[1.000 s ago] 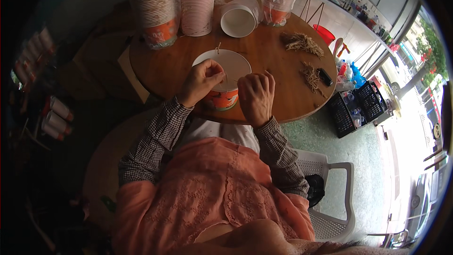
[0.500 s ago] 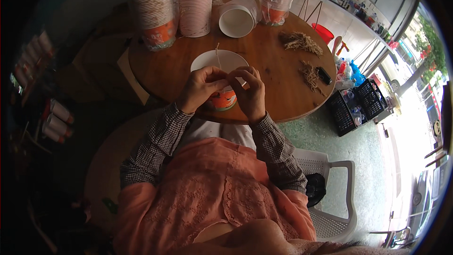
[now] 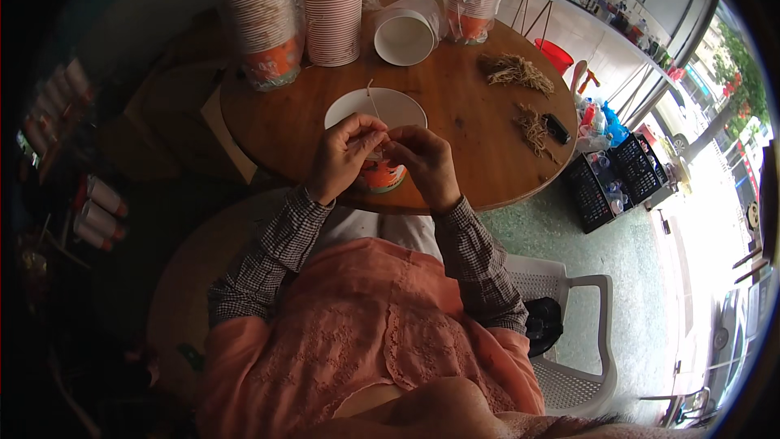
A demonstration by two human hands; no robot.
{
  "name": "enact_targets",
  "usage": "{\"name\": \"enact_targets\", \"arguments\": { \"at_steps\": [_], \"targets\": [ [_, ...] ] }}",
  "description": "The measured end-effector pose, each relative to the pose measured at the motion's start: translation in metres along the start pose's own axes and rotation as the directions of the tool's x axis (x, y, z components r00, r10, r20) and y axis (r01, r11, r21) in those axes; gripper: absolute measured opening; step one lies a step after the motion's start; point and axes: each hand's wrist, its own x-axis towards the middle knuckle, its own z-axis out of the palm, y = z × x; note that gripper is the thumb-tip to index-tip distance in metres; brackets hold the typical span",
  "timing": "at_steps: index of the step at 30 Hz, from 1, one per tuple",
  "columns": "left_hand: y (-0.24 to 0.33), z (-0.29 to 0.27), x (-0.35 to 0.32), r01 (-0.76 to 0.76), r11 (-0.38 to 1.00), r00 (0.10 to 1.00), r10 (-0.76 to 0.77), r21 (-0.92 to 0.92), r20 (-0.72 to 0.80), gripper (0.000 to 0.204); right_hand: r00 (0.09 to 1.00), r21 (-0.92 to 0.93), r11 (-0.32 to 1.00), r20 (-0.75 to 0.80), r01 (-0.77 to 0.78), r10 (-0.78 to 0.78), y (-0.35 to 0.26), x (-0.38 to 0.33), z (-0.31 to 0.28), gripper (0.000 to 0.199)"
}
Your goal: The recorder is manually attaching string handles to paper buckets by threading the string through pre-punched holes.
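Pinching what is seemingly a pale, limp string point(image 3: 370, 95), the left hand point(image 3: 353, 153) and right hand point(image 3: 427, 162) are meeting just above mid-frame over the paper tub point(image 3: 382, 178), probably proving light, easily dented and best held by its rim.
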Motion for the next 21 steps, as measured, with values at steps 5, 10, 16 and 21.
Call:
{"name": "enact_targets", "arguments": {
  "at_steps": [5, 10, 16, 21],
  "targets": [
    [-0.010, 0.002, -0.002, -0.196, 0.932, 0.971, 0.228, 0.305, -0.072, 0.007, 0.994, -0.130, 0.990, -0.086, 0.049, -0.060, 0.005, -0.002, 0.002, 0.008],
    [-0.016, 0.002, -0.002, -0.136, 0.944, 0.976, 0.180, 0.302, -0.122, 0.009, 0.950, -0.334, 0.917, -0.144, 0.217, -0.277, 0.012, -0.007, 0.013, 0.005],
    [-0.014, -0.001, -0.001, -0.315, 0.813, 0.927, 0.375, 0.490, -0.025, 0.012, 0.943, -0.393, 0.890, -0.136, 0.230, -0.303, 0.009, -0.008, 0.013, 0.004],
    [-0.007, -0.004, -0.003, -0.201, 0.918, 0.975, 0.222, 0.343, -0.021, 0.008, 0.940, -0.381, 0.892, -0.134, 0.242, -0.312, 0.010, -0.007, 0.009, 0.004]
  ]
}}
